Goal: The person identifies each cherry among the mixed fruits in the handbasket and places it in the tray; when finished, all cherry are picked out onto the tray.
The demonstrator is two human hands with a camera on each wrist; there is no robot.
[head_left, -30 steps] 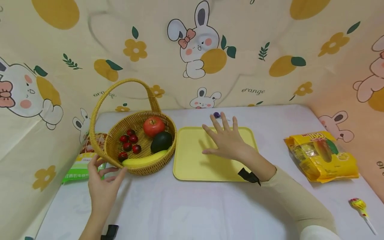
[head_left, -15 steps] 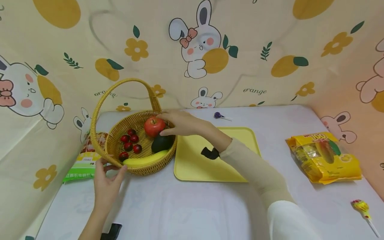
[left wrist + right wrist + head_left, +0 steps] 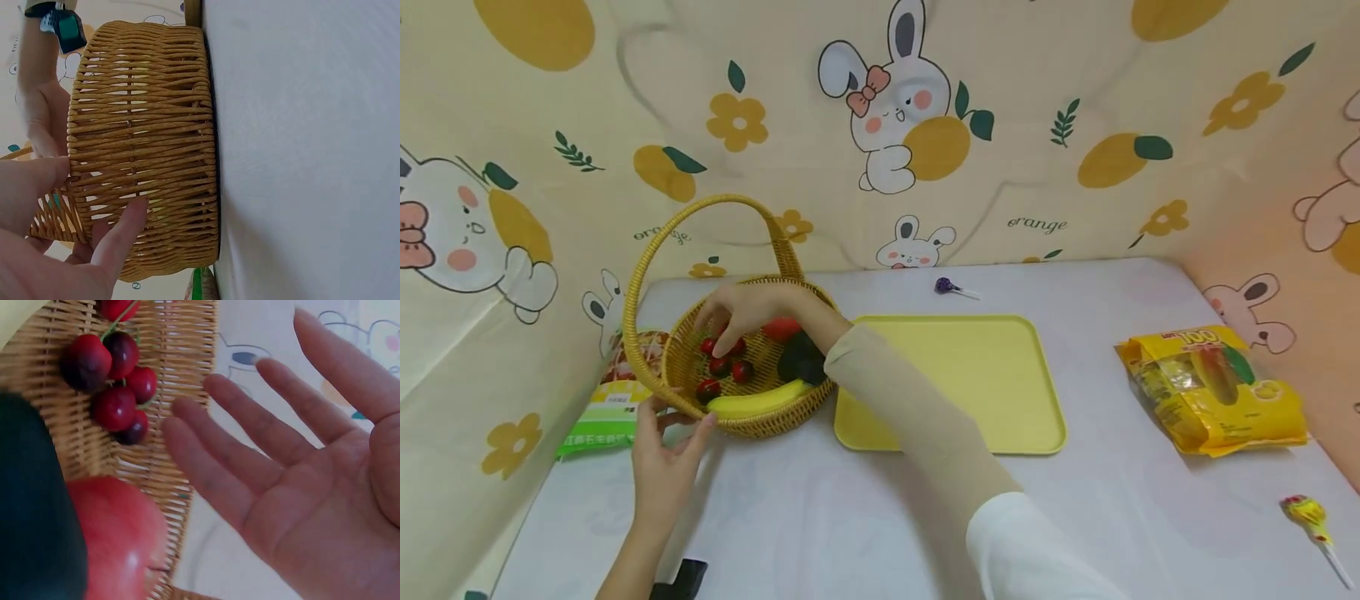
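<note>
A wicker basket (image 3: 760, 427) with a tall handle stands at the left of the table, and my left hand (image 3: 662, 462) holds its near rim by the handle's foot. In the left wrist view, fingers press against the basket's woven side (image 3: 147, 125). Over the basket, my right hand (image 3: 747, 307) hovers with spread fingers just above a bunch of cherries (image 3: 742, 372). The right wrist view has nothing in that palm, beside the cherries (image 3: 112, 407). A red apple (image 3: 781, 328), partly hidden by my arm, a dark green avocado (image 3: 792, 360) and a banana (image 3: 756, 403) share the basket.
A yellow tray (image 3: 985, 383) lies right of the basket, with a purple lollipop (image 3: 944, 286) behind it. Farther right are a yellow candy bag (image 3: 1217, 396) and a yellow lollipop (image 3: 1307, 515). A green snack bag (image 3: 601, 425) lies left of the basket. Patterned cloth walls enclose the table.
My right hand has moved left from above the tray, past the apple, to over the cherries. My left hand has closed in on the basket's rim. The fruit looks unmoved.
</note>
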